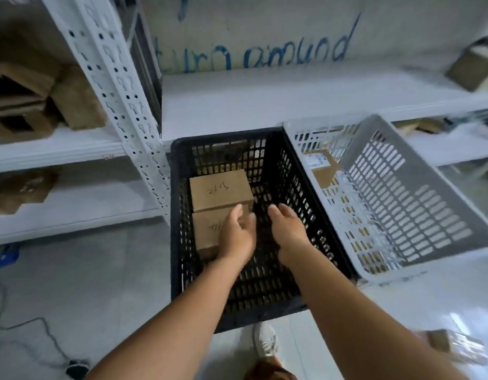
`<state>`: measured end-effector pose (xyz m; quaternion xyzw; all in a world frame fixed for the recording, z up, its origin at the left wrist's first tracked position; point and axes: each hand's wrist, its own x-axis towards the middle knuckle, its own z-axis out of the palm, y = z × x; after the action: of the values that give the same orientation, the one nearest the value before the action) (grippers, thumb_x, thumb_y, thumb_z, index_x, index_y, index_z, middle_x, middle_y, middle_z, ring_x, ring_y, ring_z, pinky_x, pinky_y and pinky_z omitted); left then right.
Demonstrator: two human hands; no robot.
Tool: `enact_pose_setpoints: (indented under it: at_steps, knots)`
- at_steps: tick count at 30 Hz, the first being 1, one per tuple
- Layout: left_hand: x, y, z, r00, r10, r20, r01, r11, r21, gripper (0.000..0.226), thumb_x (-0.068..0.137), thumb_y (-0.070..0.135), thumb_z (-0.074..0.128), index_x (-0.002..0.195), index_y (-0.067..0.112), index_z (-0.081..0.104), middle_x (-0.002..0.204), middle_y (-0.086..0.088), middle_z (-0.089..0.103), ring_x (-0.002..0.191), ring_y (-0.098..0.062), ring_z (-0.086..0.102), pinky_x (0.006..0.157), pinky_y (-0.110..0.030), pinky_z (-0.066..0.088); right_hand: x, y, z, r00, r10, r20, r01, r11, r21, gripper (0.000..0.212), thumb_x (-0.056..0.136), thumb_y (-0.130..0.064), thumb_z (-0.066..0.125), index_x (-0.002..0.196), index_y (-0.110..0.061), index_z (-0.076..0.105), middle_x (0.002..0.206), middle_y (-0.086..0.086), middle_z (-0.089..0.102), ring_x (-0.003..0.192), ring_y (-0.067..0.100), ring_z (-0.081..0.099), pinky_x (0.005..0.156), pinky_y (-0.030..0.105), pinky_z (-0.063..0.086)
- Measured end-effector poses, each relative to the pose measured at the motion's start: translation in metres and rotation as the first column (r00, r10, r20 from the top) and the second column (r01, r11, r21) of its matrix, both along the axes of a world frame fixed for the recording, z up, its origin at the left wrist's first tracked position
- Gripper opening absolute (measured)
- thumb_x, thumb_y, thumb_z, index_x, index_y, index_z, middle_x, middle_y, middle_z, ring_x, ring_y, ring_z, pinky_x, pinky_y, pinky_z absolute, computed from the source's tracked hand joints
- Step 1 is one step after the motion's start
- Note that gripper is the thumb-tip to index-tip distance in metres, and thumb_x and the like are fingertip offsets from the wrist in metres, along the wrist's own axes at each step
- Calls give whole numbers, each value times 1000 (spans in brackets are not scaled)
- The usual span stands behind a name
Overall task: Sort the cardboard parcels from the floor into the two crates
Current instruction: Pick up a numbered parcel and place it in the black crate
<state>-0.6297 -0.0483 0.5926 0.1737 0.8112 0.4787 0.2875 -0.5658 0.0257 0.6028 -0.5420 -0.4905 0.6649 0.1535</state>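
A: Reaching into the black slotted plastic crate, our left hand rests relaxed on the nearer brown cardboard parcel; our right hand hovers loose, holding nothing.

B: Next we fetch the taped parcel on the floor; the grey slotted crate stands alongside.

Near parcel in black crate half covered by left hand. Labelled parcel in grey crate seen only through blurred mesh. Floor parcel at four o'clock smeared. Shoe at six o'clock partly cut off.
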Motion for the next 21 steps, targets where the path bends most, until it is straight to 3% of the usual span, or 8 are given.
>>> enact_pose_setpoints:
  at_steps: [3, 9, 13, 21]
  knots:
    - [26, -4, 18, 997, -70, 21, 69, 995, 78, 47, 99, 29, 46, 144, 15, 39, 142, -4, 49, 128, -16, 47, 95, -21, 33, 34, -13, 23, 996, -89, -14, 89, 995, 52, 52, 99, -37, 47, 148, -23, 36, 145, 0, 44, 130, 21, 44, 106, 36, 38]
    - [90, 7, 38, 969, -242, 39, 232, 956, 179, 47, 99, 29, 46, 142, 12, 41, 142, -5, 49, 127, -15, 49, 95, -19, 34, 111, -25, 51, 955, -298, 11, 296, 950, 96, 49, 100, -38, 43, 146, -22, 39, 146, 0, 43, 128, 22, 44, 97, 35, 41]
    - [139, 20, 43, 919, -393, 40, 377, 903, 204, 47, 100, 28, 44, 143, 11, 39, 144, -6, 47, 129, -16, 46, 95, -19, 34, 167, -25, 57, 895, -446, 13, 441, 888, 130, 45, 100, -36, 44, 143, -21, 43, 142, 1, 47, 124, 22, 48, 84, 31, 36]
    - [249, 44, 28, 783, -621, 35, 606, 775, 177, 46, 101, 28, 41, 143, 10, 40, 143, -6, 48, 129, -18, 47, 96, -22, 36, 282, -26, 44, 743, -669, -19, 667, 737, 111, 36, 99, -35, 44, 130, -19, 55, 121, 0, 58, 109, 18, 53, 83, 30, 35]
